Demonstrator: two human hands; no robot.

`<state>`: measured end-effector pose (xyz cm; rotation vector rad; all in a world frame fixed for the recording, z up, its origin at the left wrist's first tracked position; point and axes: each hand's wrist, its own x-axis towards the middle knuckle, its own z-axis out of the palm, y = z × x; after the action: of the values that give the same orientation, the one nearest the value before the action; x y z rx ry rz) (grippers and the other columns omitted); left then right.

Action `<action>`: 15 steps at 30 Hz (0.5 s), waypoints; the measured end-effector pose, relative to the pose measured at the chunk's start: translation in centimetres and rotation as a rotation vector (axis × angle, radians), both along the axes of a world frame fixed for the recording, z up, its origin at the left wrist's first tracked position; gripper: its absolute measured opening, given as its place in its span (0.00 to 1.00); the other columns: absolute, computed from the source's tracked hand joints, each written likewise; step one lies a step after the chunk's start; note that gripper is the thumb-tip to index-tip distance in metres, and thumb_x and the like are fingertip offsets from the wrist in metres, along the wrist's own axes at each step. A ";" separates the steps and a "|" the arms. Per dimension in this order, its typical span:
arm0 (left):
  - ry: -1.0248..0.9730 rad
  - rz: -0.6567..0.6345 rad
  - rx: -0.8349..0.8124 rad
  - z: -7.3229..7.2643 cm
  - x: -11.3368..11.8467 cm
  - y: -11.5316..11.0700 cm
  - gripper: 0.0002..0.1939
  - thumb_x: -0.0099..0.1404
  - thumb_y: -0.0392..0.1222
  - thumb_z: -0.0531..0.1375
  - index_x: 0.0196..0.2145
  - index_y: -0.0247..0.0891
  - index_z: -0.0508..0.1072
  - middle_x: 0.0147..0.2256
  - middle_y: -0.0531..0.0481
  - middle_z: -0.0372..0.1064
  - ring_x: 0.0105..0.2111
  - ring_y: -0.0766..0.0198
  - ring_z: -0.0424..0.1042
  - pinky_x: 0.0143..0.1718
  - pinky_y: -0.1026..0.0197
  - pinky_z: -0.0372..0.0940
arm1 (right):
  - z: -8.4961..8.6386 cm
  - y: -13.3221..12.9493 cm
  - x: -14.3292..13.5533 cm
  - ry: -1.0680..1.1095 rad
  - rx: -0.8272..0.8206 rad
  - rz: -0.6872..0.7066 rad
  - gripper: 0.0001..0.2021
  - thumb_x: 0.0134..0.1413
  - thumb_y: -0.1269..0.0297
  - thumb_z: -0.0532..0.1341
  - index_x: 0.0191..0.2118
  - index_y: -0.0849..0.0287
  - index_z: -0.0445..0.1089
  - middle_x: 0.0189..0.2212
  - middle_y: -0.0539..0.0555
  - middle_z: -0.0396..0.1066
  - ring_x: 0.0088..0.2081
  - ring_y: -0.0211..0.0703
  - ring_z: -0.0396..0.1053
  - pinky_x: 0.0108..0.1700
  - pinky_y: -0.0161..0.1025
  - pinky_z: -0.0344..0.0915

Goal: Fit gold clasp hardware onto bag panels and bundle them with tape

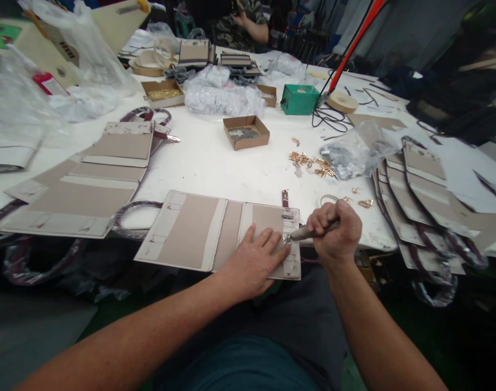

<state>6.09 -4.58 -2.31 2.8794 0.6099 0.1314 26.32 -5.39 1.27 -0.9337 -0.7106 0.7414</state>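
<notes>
A flat beige bag panel (pixel 196 228) with wrapped dark handles lies across the table's front edge. My left hand (pixel 253 263) rests on its right part with the fingers spread. My right hand (pixel 337 231) is closed round the handle of a grey tool (pixel 305 233), its kind unclear. The tool's tip touches a small metal fitting (pixel 287 239) at the panel's right end, beside my left fingertips. Above that sits a second metal plate (pixel 287 216). A dark strap with a metal end (pixel 286 198) sticks out past the panel's far edge.
More bag panels are piled at left (pixel 105 184) and right (pixel 419 190). Loose gold-coloured fittings (pixel 313 163) lie near a plastic bag (pixel 357 152). Farther back are a cardboard box of metal pieces (pixel 246 132) and a green box (pixel 300 99). Another person (pixel 248 24) sits across the table.
</notes>
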 end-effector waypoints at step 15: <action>-0.026 -0.016 -0.007 -0.5 -0.2 0.4 0.37 0.65 0.53 0.63 0.67 0.40 0.62 0.67 0.33 0.56 0.67 0.37 0.53 0.67 0.29 0.45 | 0.0 0.2 -2.6 -0.301 -0.029 0.053 0.22 0.66 0.55 0.61 0.21 0.55 0.60 0.14 0.44 0.56 0.15 0.34 0.56 0.18 0.35 0.57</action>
<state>5.86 -4.17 -2.83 2.8705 0.5817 0.1642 23.74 -5.15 1.31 -1.0689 -0.9930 0.6657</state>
